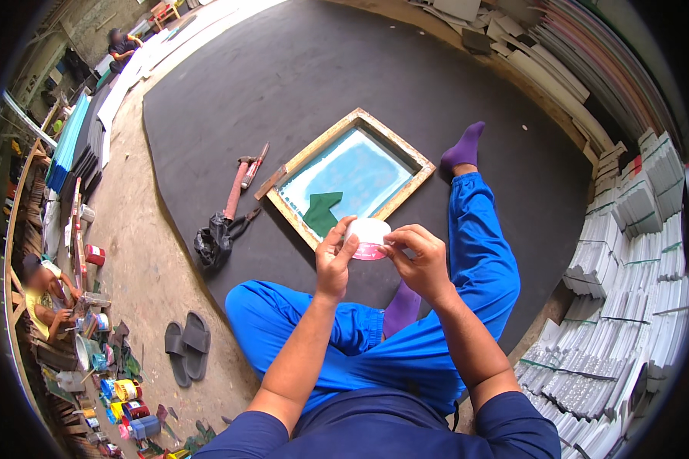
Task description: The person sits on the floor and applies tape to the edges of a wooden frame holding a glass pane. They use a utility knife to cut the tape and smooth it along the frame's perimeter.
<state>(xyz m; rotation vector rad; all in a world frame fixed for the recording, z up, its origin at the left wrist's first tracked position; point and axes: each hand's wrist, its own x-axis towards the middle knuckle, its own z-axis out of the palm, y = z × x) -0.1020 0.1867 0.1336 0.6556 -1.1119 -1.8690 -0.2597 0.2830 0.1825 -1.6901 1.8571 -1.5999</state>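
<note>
I hold a white roll of tape (367, 232) with a pink printed part above my lap, between both hands. My left hand (335, 256) grips its left side with thumb and fingers. My right hand (419, 258) pinches its right edge with thumb and fingertips. Just beyond my hands lies a wooden frame (394, 130) stretched with pale blue mesh (360, 172), turned at an angle on the black mat. A dark green cut piece (321, 213) rests on the mesh at the frame's near left corner, partly behind my left hand.
Left of the frame lie a hammer (236, 191), a red cutter (255, 166) and a black plastic bag (216, 241) on the black mat (283, 76). Sandals (187, 346) and paint cans (128, 390) stand farther left. Bundled white stacks (612, 314) line the right. Two people sit at the left.
</note>
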